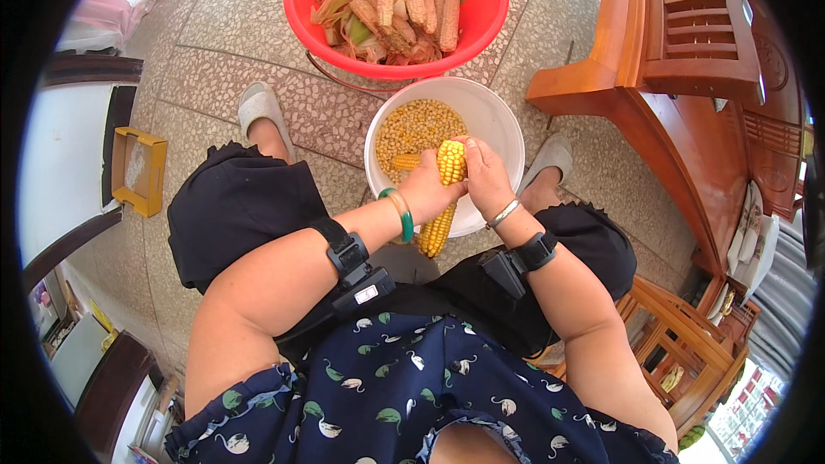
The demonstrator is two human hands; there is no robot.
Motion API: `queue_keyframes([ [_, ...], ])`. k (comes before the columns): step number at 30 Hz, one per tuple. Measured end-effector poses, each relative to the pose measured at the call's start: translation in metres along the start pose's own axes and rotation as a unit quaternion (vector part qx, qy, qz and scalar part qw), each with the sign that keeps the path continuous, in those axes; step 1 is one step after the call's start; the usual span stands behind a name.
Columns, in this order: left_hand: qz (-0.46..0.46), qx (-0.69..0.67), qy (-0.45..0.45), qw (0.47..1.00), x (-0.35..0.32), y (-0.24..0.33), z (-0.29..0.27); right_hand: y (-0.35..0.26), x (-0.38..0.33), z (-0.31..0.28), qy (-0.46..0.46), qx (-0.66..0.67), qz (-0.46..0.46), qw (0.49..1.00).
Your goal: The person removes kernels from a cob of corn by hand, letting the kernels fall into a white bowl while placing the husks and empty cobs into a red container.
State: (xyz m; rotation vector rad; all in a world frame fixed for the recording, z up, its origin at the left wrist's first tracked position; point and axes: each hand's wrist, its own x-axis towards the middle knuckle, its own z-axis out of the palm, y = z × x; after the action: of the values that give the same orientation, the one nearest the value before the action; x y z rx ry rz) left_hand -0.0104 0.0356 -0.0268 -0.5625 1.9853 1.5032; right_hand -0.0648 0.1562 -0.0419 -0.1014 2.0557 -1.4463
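Observation:
My left hand [427, 189] is closed round the middle of a yellow corn cob [440, 228], which is tilted with its lower end toward me. At the cob's upper end, my right hand [486, 179] grips it, the thumb pressed against the kernels. Both hands are over the near side of a white bucket [503, 120]. Loose corn kernels [421, 125] cover the bottom of the bucket. Another piece of yellow corn [405, 161] lies on the kernels beside my left hand, which partly hides it.
Beyond the bucket stands a red basin [301, 13] heaped with bare cobs [414, 0] and husks. Carved wooden furniture [601, 86] is on the right. A yellow box [153, 174] lies at the left on the speckled tile floor [206, 86]. My slippered feet flank the bucket.

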Motion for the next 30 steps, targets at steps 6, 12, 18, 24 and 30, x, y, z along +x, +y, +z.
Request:
queue_keyframes([
  [6, 0.062, -0.009, 0.005, 0.998, -0.007, -0.001, 0.000, -0.008, 0.003, -0.007, 0.002, 0.031, 0.048, 0.998],
  [12, 0.024, -0.021, 0.001, 1.000, 0.001, -0.001, -0.003, -0.022, 0.000, -0.010, 0.000, 0.186, 0.124, 0.975],
  [18, 0.038, -0.049, 0.014, 0.998, 0.003, -0.008, 0.000, -0.033, -0.002, -0.012, -0.044, 0.214, 0.166, 0.962],
  [24, 0.004, -0.046, -0.016, 0.999, 0.005, -0.006, -0.003, -0.028, 0.000, -0.016, -0.031, 0.203, 0.153, 0.967],
  [30, 0.027, -0.099, -0.018, 0.995, 0.014, -0.019, 0.005, -0.023, 0.007, -0.024, -0.042, 0.127, 0.086, 0.987],
])
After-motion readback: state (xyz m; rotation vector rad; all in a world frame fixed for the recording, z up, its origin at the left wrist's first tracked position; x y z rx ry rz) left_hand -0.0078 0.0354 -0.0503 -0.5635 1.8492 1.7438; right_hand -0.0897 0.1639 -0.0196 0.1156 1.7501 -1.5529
